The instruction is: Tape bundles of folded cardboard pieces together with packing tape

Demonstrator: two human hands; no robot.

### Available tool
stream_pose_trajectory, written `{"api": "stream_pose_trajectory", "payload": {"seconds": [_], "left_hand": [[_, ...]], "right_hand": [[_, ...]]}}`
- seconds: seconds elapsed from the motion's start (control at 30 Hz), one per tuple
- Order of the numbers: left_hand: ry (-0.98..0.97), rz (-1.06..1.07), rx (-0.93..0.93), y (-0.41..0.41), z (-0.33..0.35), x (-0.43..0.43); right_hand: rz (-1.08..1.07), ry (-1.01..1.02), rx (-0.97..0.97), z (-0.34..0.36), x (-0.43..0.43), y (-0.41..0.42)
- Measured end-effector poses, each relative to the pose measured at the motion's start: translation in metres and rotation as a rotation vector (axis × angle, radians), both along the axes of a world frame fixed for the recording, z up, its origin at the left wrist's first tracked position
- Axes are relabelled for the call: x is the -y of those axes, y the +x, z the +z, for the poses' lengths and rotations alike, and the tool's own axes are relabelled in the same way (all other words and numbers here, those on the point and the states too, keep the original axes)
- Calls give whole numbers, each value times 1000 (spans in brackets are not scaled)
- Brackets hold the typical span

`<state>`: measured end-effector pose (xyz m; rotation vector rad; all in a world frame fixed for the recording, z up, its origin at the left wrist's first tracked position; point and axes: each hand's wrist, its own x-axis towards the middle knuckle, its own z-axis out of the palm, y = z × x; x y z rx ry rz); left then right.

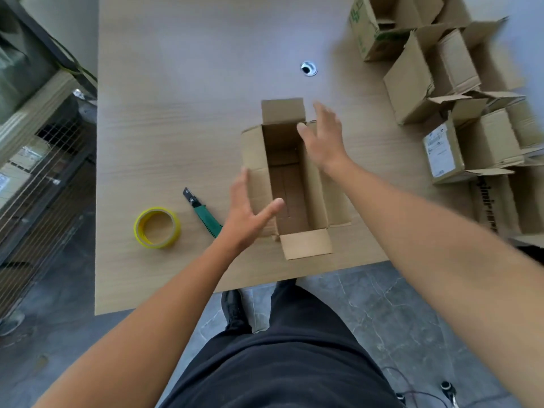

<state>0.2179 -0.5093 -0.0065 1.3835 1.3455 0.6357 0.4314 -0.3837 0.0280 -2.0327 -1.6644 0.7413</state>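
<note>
Waiting tape roll (157, 228): yellow, lying flat on the table (176, 113), well left of the box. No hand is near it.
Knife (203, 212): green handle, just right of the tape and close to the left wrist. Nobody holds it.
Left hand (247, 213): fingers straight and spread, holding nothing. It is at the box's left long side, by the near end. The thumb pokes over the rim. I cannot tell if it touches the cardboard.
Open box (291, 184): in the middle of the table near the front edge, right between the two hands. It stands open with its flaps out. Its long way runs from the person toward the far side of the table.
Right hand (323, 139): fingers straight too, holding nothing. It is over the right long side, by the far end, so it reaches farther than the left.
Next move: I think the hands must push on the long sides, one from each side, to fold the box flat. The left hand is closer to the tape.
Box pile (441, 83): more open boxes on the table's right side, well apart from the hands.
</note>
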Motion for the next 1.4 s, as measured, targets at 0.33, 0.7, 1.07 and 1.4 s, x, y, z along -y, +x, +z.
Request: {"api": "stream_pose_trajectory", "payload": {"seconds": [0.33,0.7,1.07,1.4], "left_hand": [[-547,170,437,76,3,-5],[-601,45,416,282,2,-34],[-597,150,396,377,-5,-35],[-348,80,210,365,18,-33]], "right_hand": [[-16,-154,155,-1,196,70],[-51,-179,628,16,187,253],[29,-91,576,3,176,341],[-17,-68,571,11,174,338]]}}
